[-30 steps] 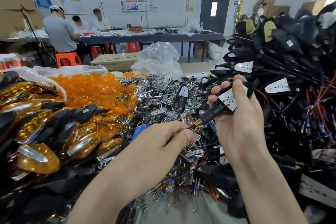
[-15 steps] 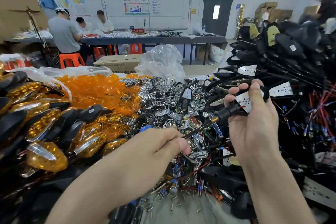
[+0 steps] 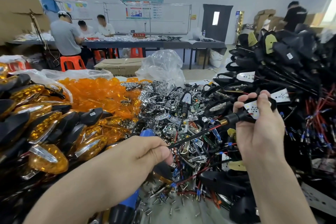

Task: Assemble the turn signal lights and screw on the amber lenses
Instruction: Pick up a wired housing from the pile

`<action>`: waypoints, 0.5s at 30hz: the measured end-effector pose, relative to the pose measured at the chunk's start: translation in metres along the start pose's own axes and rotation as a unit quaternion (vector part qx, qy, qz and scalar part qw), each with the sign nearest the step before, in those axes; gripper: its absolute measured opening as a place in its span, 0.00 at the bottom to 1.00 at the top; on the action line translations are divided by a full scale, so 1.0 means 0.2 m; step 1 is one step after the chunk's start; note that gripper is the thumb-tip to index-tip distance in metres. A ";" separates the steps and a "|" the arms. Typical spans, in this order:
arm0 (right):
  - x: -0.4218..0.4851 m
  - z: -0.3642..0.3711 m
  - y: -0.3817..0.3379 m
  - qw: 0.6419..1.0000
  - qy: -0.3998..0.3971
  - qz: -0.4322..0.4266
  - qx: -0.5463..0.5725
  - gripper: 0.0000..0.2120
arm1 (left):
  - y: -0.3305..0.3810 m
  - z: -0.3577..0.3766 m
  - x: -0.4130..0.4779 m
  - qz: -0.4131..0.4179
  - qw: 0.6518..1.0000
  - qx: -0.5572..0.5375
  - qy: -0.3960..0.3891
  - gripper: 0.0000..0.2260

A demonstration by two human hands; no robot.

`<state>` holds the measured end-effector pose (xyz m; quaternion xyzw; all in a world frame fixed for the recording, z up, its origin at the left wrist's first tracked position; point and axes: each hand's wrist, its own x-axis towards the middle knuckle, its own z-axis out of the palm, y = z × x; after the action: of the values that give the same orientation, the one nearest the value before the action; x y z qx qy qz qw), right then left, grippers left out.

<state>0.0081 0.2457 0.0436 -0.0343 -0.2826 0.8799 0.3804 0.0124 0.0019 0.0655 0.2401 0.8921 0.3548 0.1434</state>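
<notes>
- Turn signal housing [image 3: 241,117], black and without a lens, is held up in the right hand [image 3: 258,132], with fingers curled over its far edge and the thumb lying across its open face.
- A white LED board [image 3: 254,110] sits inside the housing, partly under the right thumb.
- The housing's black stem points toward the left hand [image 3: 145,152] and ends in a brass threaded tip [image 3: 224,122].
- A black-sleeved wire lead [image 3: 190,137] runs taut from the brass tip down to the left hand, which pinches its free end between thumb and fingertips.
- A blue tool handle [image 3: 146,132] lies in the clutter just beyond the left hand's knuckles.
- Loose amber lenses [image 3: 94,92] are heaped well beyond the left hand, on a clear plastic sheet.
- Finished turn signals [image 3: 45,127] with amber lenses fitted are stacked out to the left of the left forearm.
- Chrome reflectors [image 3: 160,96] form a pile beyond the gap between the two hands, with red and black wires tangled below them.
- Bare black housings with leads [image 3: 291,60] are piled high beyond and to the right of the right hand.
- Small metal fasteners [image 3: 163,202] are scattered on the surface between the two forearms.
- A crumpled clear plastic bag [image 3: 161,65] stands behind the reflectors.
- Far beyond both hands, seated people [image 3: 65,36] work at a long table [image 3: 163,43].
</notes>
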 end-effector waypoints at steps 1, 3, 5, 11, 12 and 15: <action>-0.01 0.01 0.01 1.000 -0.007 0.001 -0.008 0.04 | -0.02 -0.01 0.00 -0.004 1.000 0.010 0.010 0.13; -0.04 0.03 0.04 1.000 -0.009 0.007 -0.015 0.04 | -0.05 -0.02 0.01 -0.015 0.999 0.024 0.035 0.13; -0.07 0.05 0.08 1.000 -0.008 0.018 -0.005 0.05 | -0.08 0.00 0.01 -0.013 0.994 0.061 0.085 0.08; -0.24 0.01 0.14 0.998 -0.026 0.059 -0.022 0.05 | -0.05 0.37 0.00 0.097 0.978 0.080 0.168 0.07; -0.27 -0.02 0.15 0.997 -0.019 0.067 -0.026 0.05 | -0.06 0.44 -0.01 0.105 0.974 0.096 0.175 0.07; -0.33 -0.12 0.12 0.995 0.017 0.094 -0.035 0.07 | -0.12 0.53 0.01 0.109 0.987 0.054 0.105 0.16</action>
<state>0.0465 0.1977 0.0016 -0.0891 -0.3019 0.9008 0.2993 0.0474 0.0475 -0.0263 0.3041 0.8886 0.3433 -0.0038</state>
